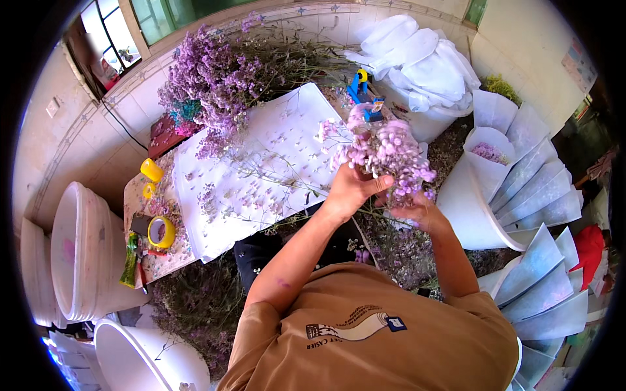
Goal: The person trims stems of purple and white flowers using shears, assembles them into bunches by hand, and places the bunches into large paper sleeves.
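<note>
A bunch of small pale-pink and lilac flowers (398, 151), partly blurred, is held over the right end of the worktable. My left hand (359, 188) grips it from the left, its thumb lying across the blossoms. Just below the flower heads is my right hand (423, 212), blurred, with its fingers partly hidden by the bunch. Beyond the bunch stands a blue tape dispenser (359, 90) with a yellow roll. White paper sheets (288, 141) cover much of the table, strewn with loose petals and thin stems. At the back lies a large heap of purple flowers (215, 73).
Tape rolls (161, 232) and a red-handled tool (142, 271) lie at the table's left end. Stacked white buckets (80, 254) stand at left. On the right, a white bucket (469, 205) holds paper-wrapped bundles (533, 171); white wrapping (415, 58) fills another. Plant trimmings (200, 308) cover the floor.
</note>
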Demonstrator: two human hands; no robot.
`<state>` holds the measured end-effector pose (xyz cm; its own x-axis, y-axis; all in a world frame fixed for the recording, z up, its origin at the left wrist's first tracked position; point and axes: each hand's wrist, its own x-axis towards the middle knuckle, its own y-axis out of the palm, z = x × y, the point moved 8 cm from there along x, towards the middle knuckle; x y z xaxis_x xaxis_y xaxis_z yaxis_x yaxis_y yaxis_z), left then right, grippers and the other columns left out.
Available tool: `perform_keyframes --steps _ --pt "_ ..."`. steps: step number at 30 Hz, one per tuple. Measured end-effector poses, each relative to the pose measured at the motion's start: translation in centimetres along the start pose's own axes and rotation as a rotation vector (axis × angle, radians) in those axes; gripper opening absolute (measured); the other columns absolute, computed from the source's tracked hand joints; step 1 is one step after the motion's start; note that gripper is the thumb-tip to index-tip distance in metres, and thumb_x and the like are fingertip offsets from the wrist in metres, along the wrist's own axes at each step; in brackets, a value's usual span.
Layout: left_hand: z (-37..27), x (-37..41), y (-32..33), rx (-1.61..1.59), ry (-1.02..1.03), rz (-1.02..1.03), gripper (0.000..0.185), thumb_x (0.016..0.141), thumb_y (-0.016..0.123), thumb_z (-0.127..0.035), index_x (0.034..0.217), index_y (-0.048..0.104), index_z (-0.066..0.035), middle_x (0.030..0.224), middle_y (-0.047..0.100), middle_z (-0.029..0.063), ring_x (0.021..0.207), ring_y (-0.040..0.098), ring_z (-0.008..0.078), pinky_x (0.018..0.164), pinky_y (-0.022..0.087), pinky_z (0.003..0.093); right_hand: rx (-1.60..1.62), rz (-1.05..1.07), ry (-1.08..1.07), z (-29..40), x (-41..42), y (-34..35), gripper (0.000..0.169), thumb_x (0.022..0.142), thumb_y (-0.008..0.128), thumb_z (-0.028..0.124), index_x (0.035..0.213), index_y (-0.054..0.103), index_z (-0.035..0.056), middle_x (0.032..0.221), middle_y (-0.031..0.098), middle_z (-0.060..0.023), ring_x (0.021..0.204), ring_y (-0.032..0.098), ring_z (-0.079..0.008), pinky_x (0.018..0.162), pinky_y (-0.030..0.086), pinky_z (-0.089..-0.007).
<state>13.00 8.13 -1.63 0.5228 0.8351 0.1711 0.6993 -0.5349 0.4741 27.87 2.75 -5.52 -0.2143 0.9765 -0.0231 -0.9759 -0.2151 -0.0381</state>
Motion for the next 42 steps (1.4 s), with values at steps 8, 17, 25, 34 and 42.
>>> perform_keyframes --steps 8,17,25,34,42 --pt "2.1 -2.7 0.9 0.462 0.236 0.000 0.088 0.085 0.067 0.007 0.157 0.017 0.001 0.142 0.053 0.0200 0.132 0.052 0.0277 0.110 0.041 0.0345 -0.152 0.122 -0.323 2.2 -0.4 1.7 0.099 0.075 0.083 0.002 0.155 0.024 0.0026 0.145 0.049 -0.0086 0.132 0.050 -0.0202 0.113 0.039 -0.0365" --pt "-5.2 -6.5 -1.1 0.834 0.117 0.053 0.061 0.084 0.075 -0.007 0.139 0.051 -0.001 0.130 0.061 0.0180 0.118 0.058 0.0293 0.100 0.046 0.0403 0.187 0.004 -0.286 -4.1 0.3 1.8 0.050 0.086 0.065 -0.001 0.135 0.053 -0.0044 0.128 0.064 -0.0098 0.115 0.062 -0.0176 0.101 0.049 -0.0359" --pt "-4.2 -8.3 -5.4 0.525 0.083 -0.308 0.050 0.085 0.073 0.005 0.130 0.051 0.000 0.108 0.066 0.0097 0.094 0.062 0.0143 0.076 0.053 0.0275 0.053 -0.005 -0.274 -3.2 -0.5 3.4 0.045 0.085 0.070 -0.005 0.128 0.058 -0.0034 0.111 0.070 -0.0068 0.095 0.067 -0.0117 0.086 0.054 -0.0300" --pt "-6.3 -8.1 -3.3 1.120 0.565 -0.342 0.019 0.079 0.071 0.009 0.095 0.065 -0.001 0.092 0.064 0.0124 0.079 0.064 0.0281 0.068 0.053 0.0350 0.080 0.088 -0.207 -4.5 -0.4 3.7 0.048 0.084 0.065 -0.002 0.131 0.055 -0.0038 0.099 0.070 -0.0044 0.086 0.065 -0.0098 0.078 0.054 -0.0275" --pt "-8.6 -8.0 -9.8 0.469 0.260 -0.423 0.018 0.088 0.057 0.008 0.103 0.059 -0.001 0.095 0.062 0.0030 0.087 0.059 0.0154 0.078 0.048 0.0286 0.090 0.086 -0.160 -4.6 -0.5 2.9 0.050 0.081 0.064 -0.006 0.130 0.059 -0.0020 0.111 0.067 -0.0053 0.090 0.061 -0.0081 0.082 0.051 -0.0259"
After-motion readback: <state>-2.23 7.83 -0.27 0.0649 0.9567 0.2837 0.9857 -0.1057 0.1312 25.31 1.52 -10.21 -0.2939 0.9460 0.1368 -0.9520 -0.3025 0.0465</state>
